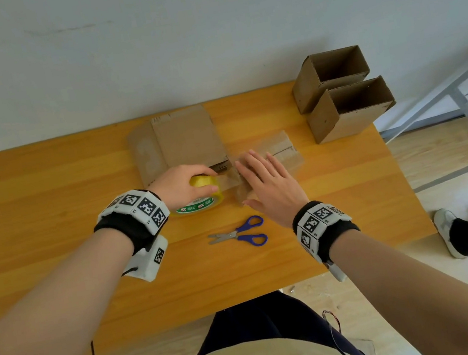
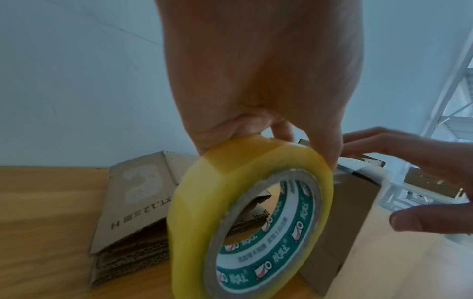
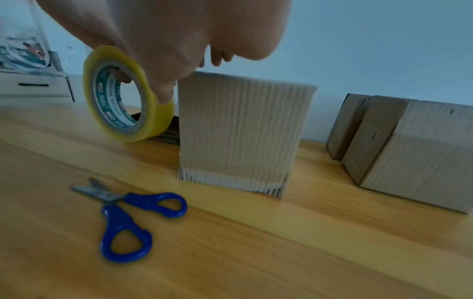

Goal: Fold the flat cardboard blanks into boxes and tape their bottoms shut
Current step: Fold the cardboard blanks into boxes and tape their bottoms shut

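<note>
A folded cardboard box [image 1: 279, 151] [image 3: 238, 133] stands bottom-up at the table's middle. My left hand [image 1: 184, 182] grips a yellow tape roll [image 1: 202, 196] [image 2: 245, 218] [image 3: 128, 95] against the box's left side, where clear tape [image 2: 368, 172] runs over the top. My right hand [image 1: 268, 184] lies with straight fingers over the box's top, its fingers [image 2: 399, 145] spread. Flat cardboard blanks [image 1: 180, 143] [image 2: 133, 204] lie stacked behind the roll.
Blue-handled scissors [image 1: 242, 233] [image 3: 122, 214] lie on the wooden table [image 1: 43, 193] in front of the box. Two finished open boxes [image 1: 342, 91] [image 3: 409, 145] stand at the back right corner. A metal frame [image 1: 466, 95] and another person's feet [image 1: 463, 225] are right of the table.
</note>
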Demonstrator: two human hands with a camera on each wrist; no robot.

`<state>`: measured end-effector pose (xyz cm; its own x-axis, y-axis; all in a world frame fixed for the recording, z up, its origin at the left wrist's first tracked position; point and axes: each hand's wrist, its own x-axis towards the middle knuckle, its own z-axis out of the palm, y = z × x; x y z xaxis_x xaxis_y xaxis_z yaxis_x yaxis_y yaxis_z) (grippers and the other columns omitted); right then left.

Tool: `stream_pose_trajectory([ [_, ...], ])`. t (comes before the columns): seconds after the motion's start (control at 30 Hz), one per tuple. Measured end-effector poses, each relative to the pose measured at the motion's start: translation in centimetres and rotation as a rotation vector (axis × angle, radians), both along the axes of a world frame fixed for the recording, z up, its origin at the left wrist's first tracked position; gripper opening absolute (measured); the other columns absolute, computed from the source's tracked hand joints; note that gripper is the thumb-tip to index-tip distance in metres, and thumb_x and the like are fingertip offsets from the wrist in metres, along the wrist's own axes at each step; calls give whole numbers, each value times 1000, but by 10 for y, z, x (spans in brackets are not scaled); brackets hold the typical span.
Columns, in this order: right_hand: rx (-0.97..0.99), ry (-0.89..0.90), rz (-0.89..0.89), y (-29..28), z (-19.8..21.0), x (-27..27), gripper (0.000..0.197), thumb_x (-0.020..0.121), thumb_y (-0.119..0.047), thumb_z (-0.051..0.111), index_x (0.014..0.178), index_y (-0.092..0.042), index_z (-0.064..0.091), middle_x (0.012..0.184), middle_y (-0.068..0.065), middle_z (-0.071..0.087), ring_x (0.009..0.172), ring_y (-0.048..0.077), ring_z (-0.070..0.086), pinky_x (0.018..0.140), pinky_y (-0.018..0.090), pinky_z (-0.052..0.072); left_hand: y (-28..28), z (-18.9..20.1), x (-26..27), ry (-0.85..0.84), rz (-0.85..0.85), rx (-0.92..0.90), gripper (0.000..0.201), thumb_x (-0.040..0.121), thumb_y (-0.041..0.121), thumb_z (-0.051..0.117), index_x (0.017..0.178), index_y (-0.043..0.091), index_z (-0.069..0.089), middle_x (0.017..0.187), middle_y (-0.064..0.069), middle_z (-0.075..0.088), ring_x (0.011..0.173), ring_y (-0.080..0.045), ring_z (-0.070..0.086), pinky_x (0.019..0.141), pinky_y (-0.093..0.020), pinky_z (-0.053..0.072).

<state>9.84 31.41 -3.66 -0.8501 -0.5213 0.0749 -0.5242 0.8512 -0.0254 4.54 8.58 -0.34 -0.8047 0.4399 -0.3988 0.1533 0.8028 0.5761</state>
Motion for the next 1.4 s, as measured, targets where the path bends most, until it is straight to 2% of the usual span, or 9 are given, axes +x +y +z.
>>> stream_pose_trajectory([
  [0.1, -53, 107, 5, 1, 7, 14, 57, 73, -37, 76, 119, -8, 59, 120, 12, 59, 108, 28, 59, 92, 38, 48, 2, 0, 0, -8, -14, -12, 42, 85, 47, 61, 123, 28, 58, 124, 5, 59, 110, -16, 54, 93, -34, 44],
  [0.2, -97, 178, 62, 1, 6, 28, 30, 78, -24, 71, 100, -7, 62, 101, 9, 62, 81, 25, 59, 68, 33, 48, 3, 2, 1, 2, -11, -2, 40, 85, 45, 62, 120, 27, 58, 111, 5, 59, 97, -14, 53, 79, -29, 41],
  [0.37, -19, -59, 116, 2, -20, 45, 22, 69, -14, 79, 84, -8, 64, 83, 4, 63, 69, 21, 60, 59, 29, 49, 4, 2, 1, -1, -2, 13, 37, 85, 42, 64, 117, 26, 58, 99, 7, 56, 91, -16, 53, 74, -28, 40],
  [0.67, 201, -453, -35, -10, -37, 55, 37, 97, -6, 39, 134, -2, 43, 137, 13, 42, 120, 28, 44, 95, 35, 40, 1, 2, 9, -26, 19, 27, 35, 86, 41, 62, 117, 27, 56, 90, 12, 54, 86, -15, 55, 71, -29, 46],
  [0.83, 167, -476, -109, -16, -42, 56, 34, 97, -6, 39, 131, -4, 43, 134, 13, 42, 118, 28, 45, 94, 35, 41, -5, 3, 14, -50, 39, 50, 35, 85, 41, 63, 116, 28, 53, 92, -7, 65, 80, -22, 64, 70, -40, 56],
  [1.1, 202, -515, -141, -17, -42, 54, 29, 98, -8, 38, 126, -2, 45, 129, 14, 45, 115, 28, 48, 90, 34, 44, -6, 4, 14, -59, 37, 39, 39, 86, 39, 62, 123, 28, 53, 102, -10, 63, 91, -26, 60, 79, -37, 49],
  [1.2, 235, -554, -148, -15, -36, 54, 27, 100, -9, 36, 124, -1, 44, 124, 14, 48, 107, 29, 55, 78, 34, 46, -6, 6, 13, -69, 30, 41, 40, 87, 37, 62, 125, 28, 54, 99, -2, 62, 92, -21, 60, 78, -34, 50],
  [1.3, 185, -705, -237, -10, -27, 52, 24, 100, -13, 40, 121, -1, 44, 115, 15, 55, 91, 31, 61, 64, 34, 42, -4, 8, 13, -70, 28, 34, 38, 88, 35, 62, 124, 26, 56, 97, 10, 56, 96, -18, 56, 78, -29, 45],
  [1.4, -121, -1000, -428, 1, -23, 52, 20, 97, -15, 50, 112, -3, 50, 105, 16, 63, 80, 29, 64, 66, 37, 49, -1, 7, 14, -62, 26, 21, 37, 88, 34, 62, 123, 23, 57, 106, 10, 52, 103, -13, 47, 83, -27, 35],
])
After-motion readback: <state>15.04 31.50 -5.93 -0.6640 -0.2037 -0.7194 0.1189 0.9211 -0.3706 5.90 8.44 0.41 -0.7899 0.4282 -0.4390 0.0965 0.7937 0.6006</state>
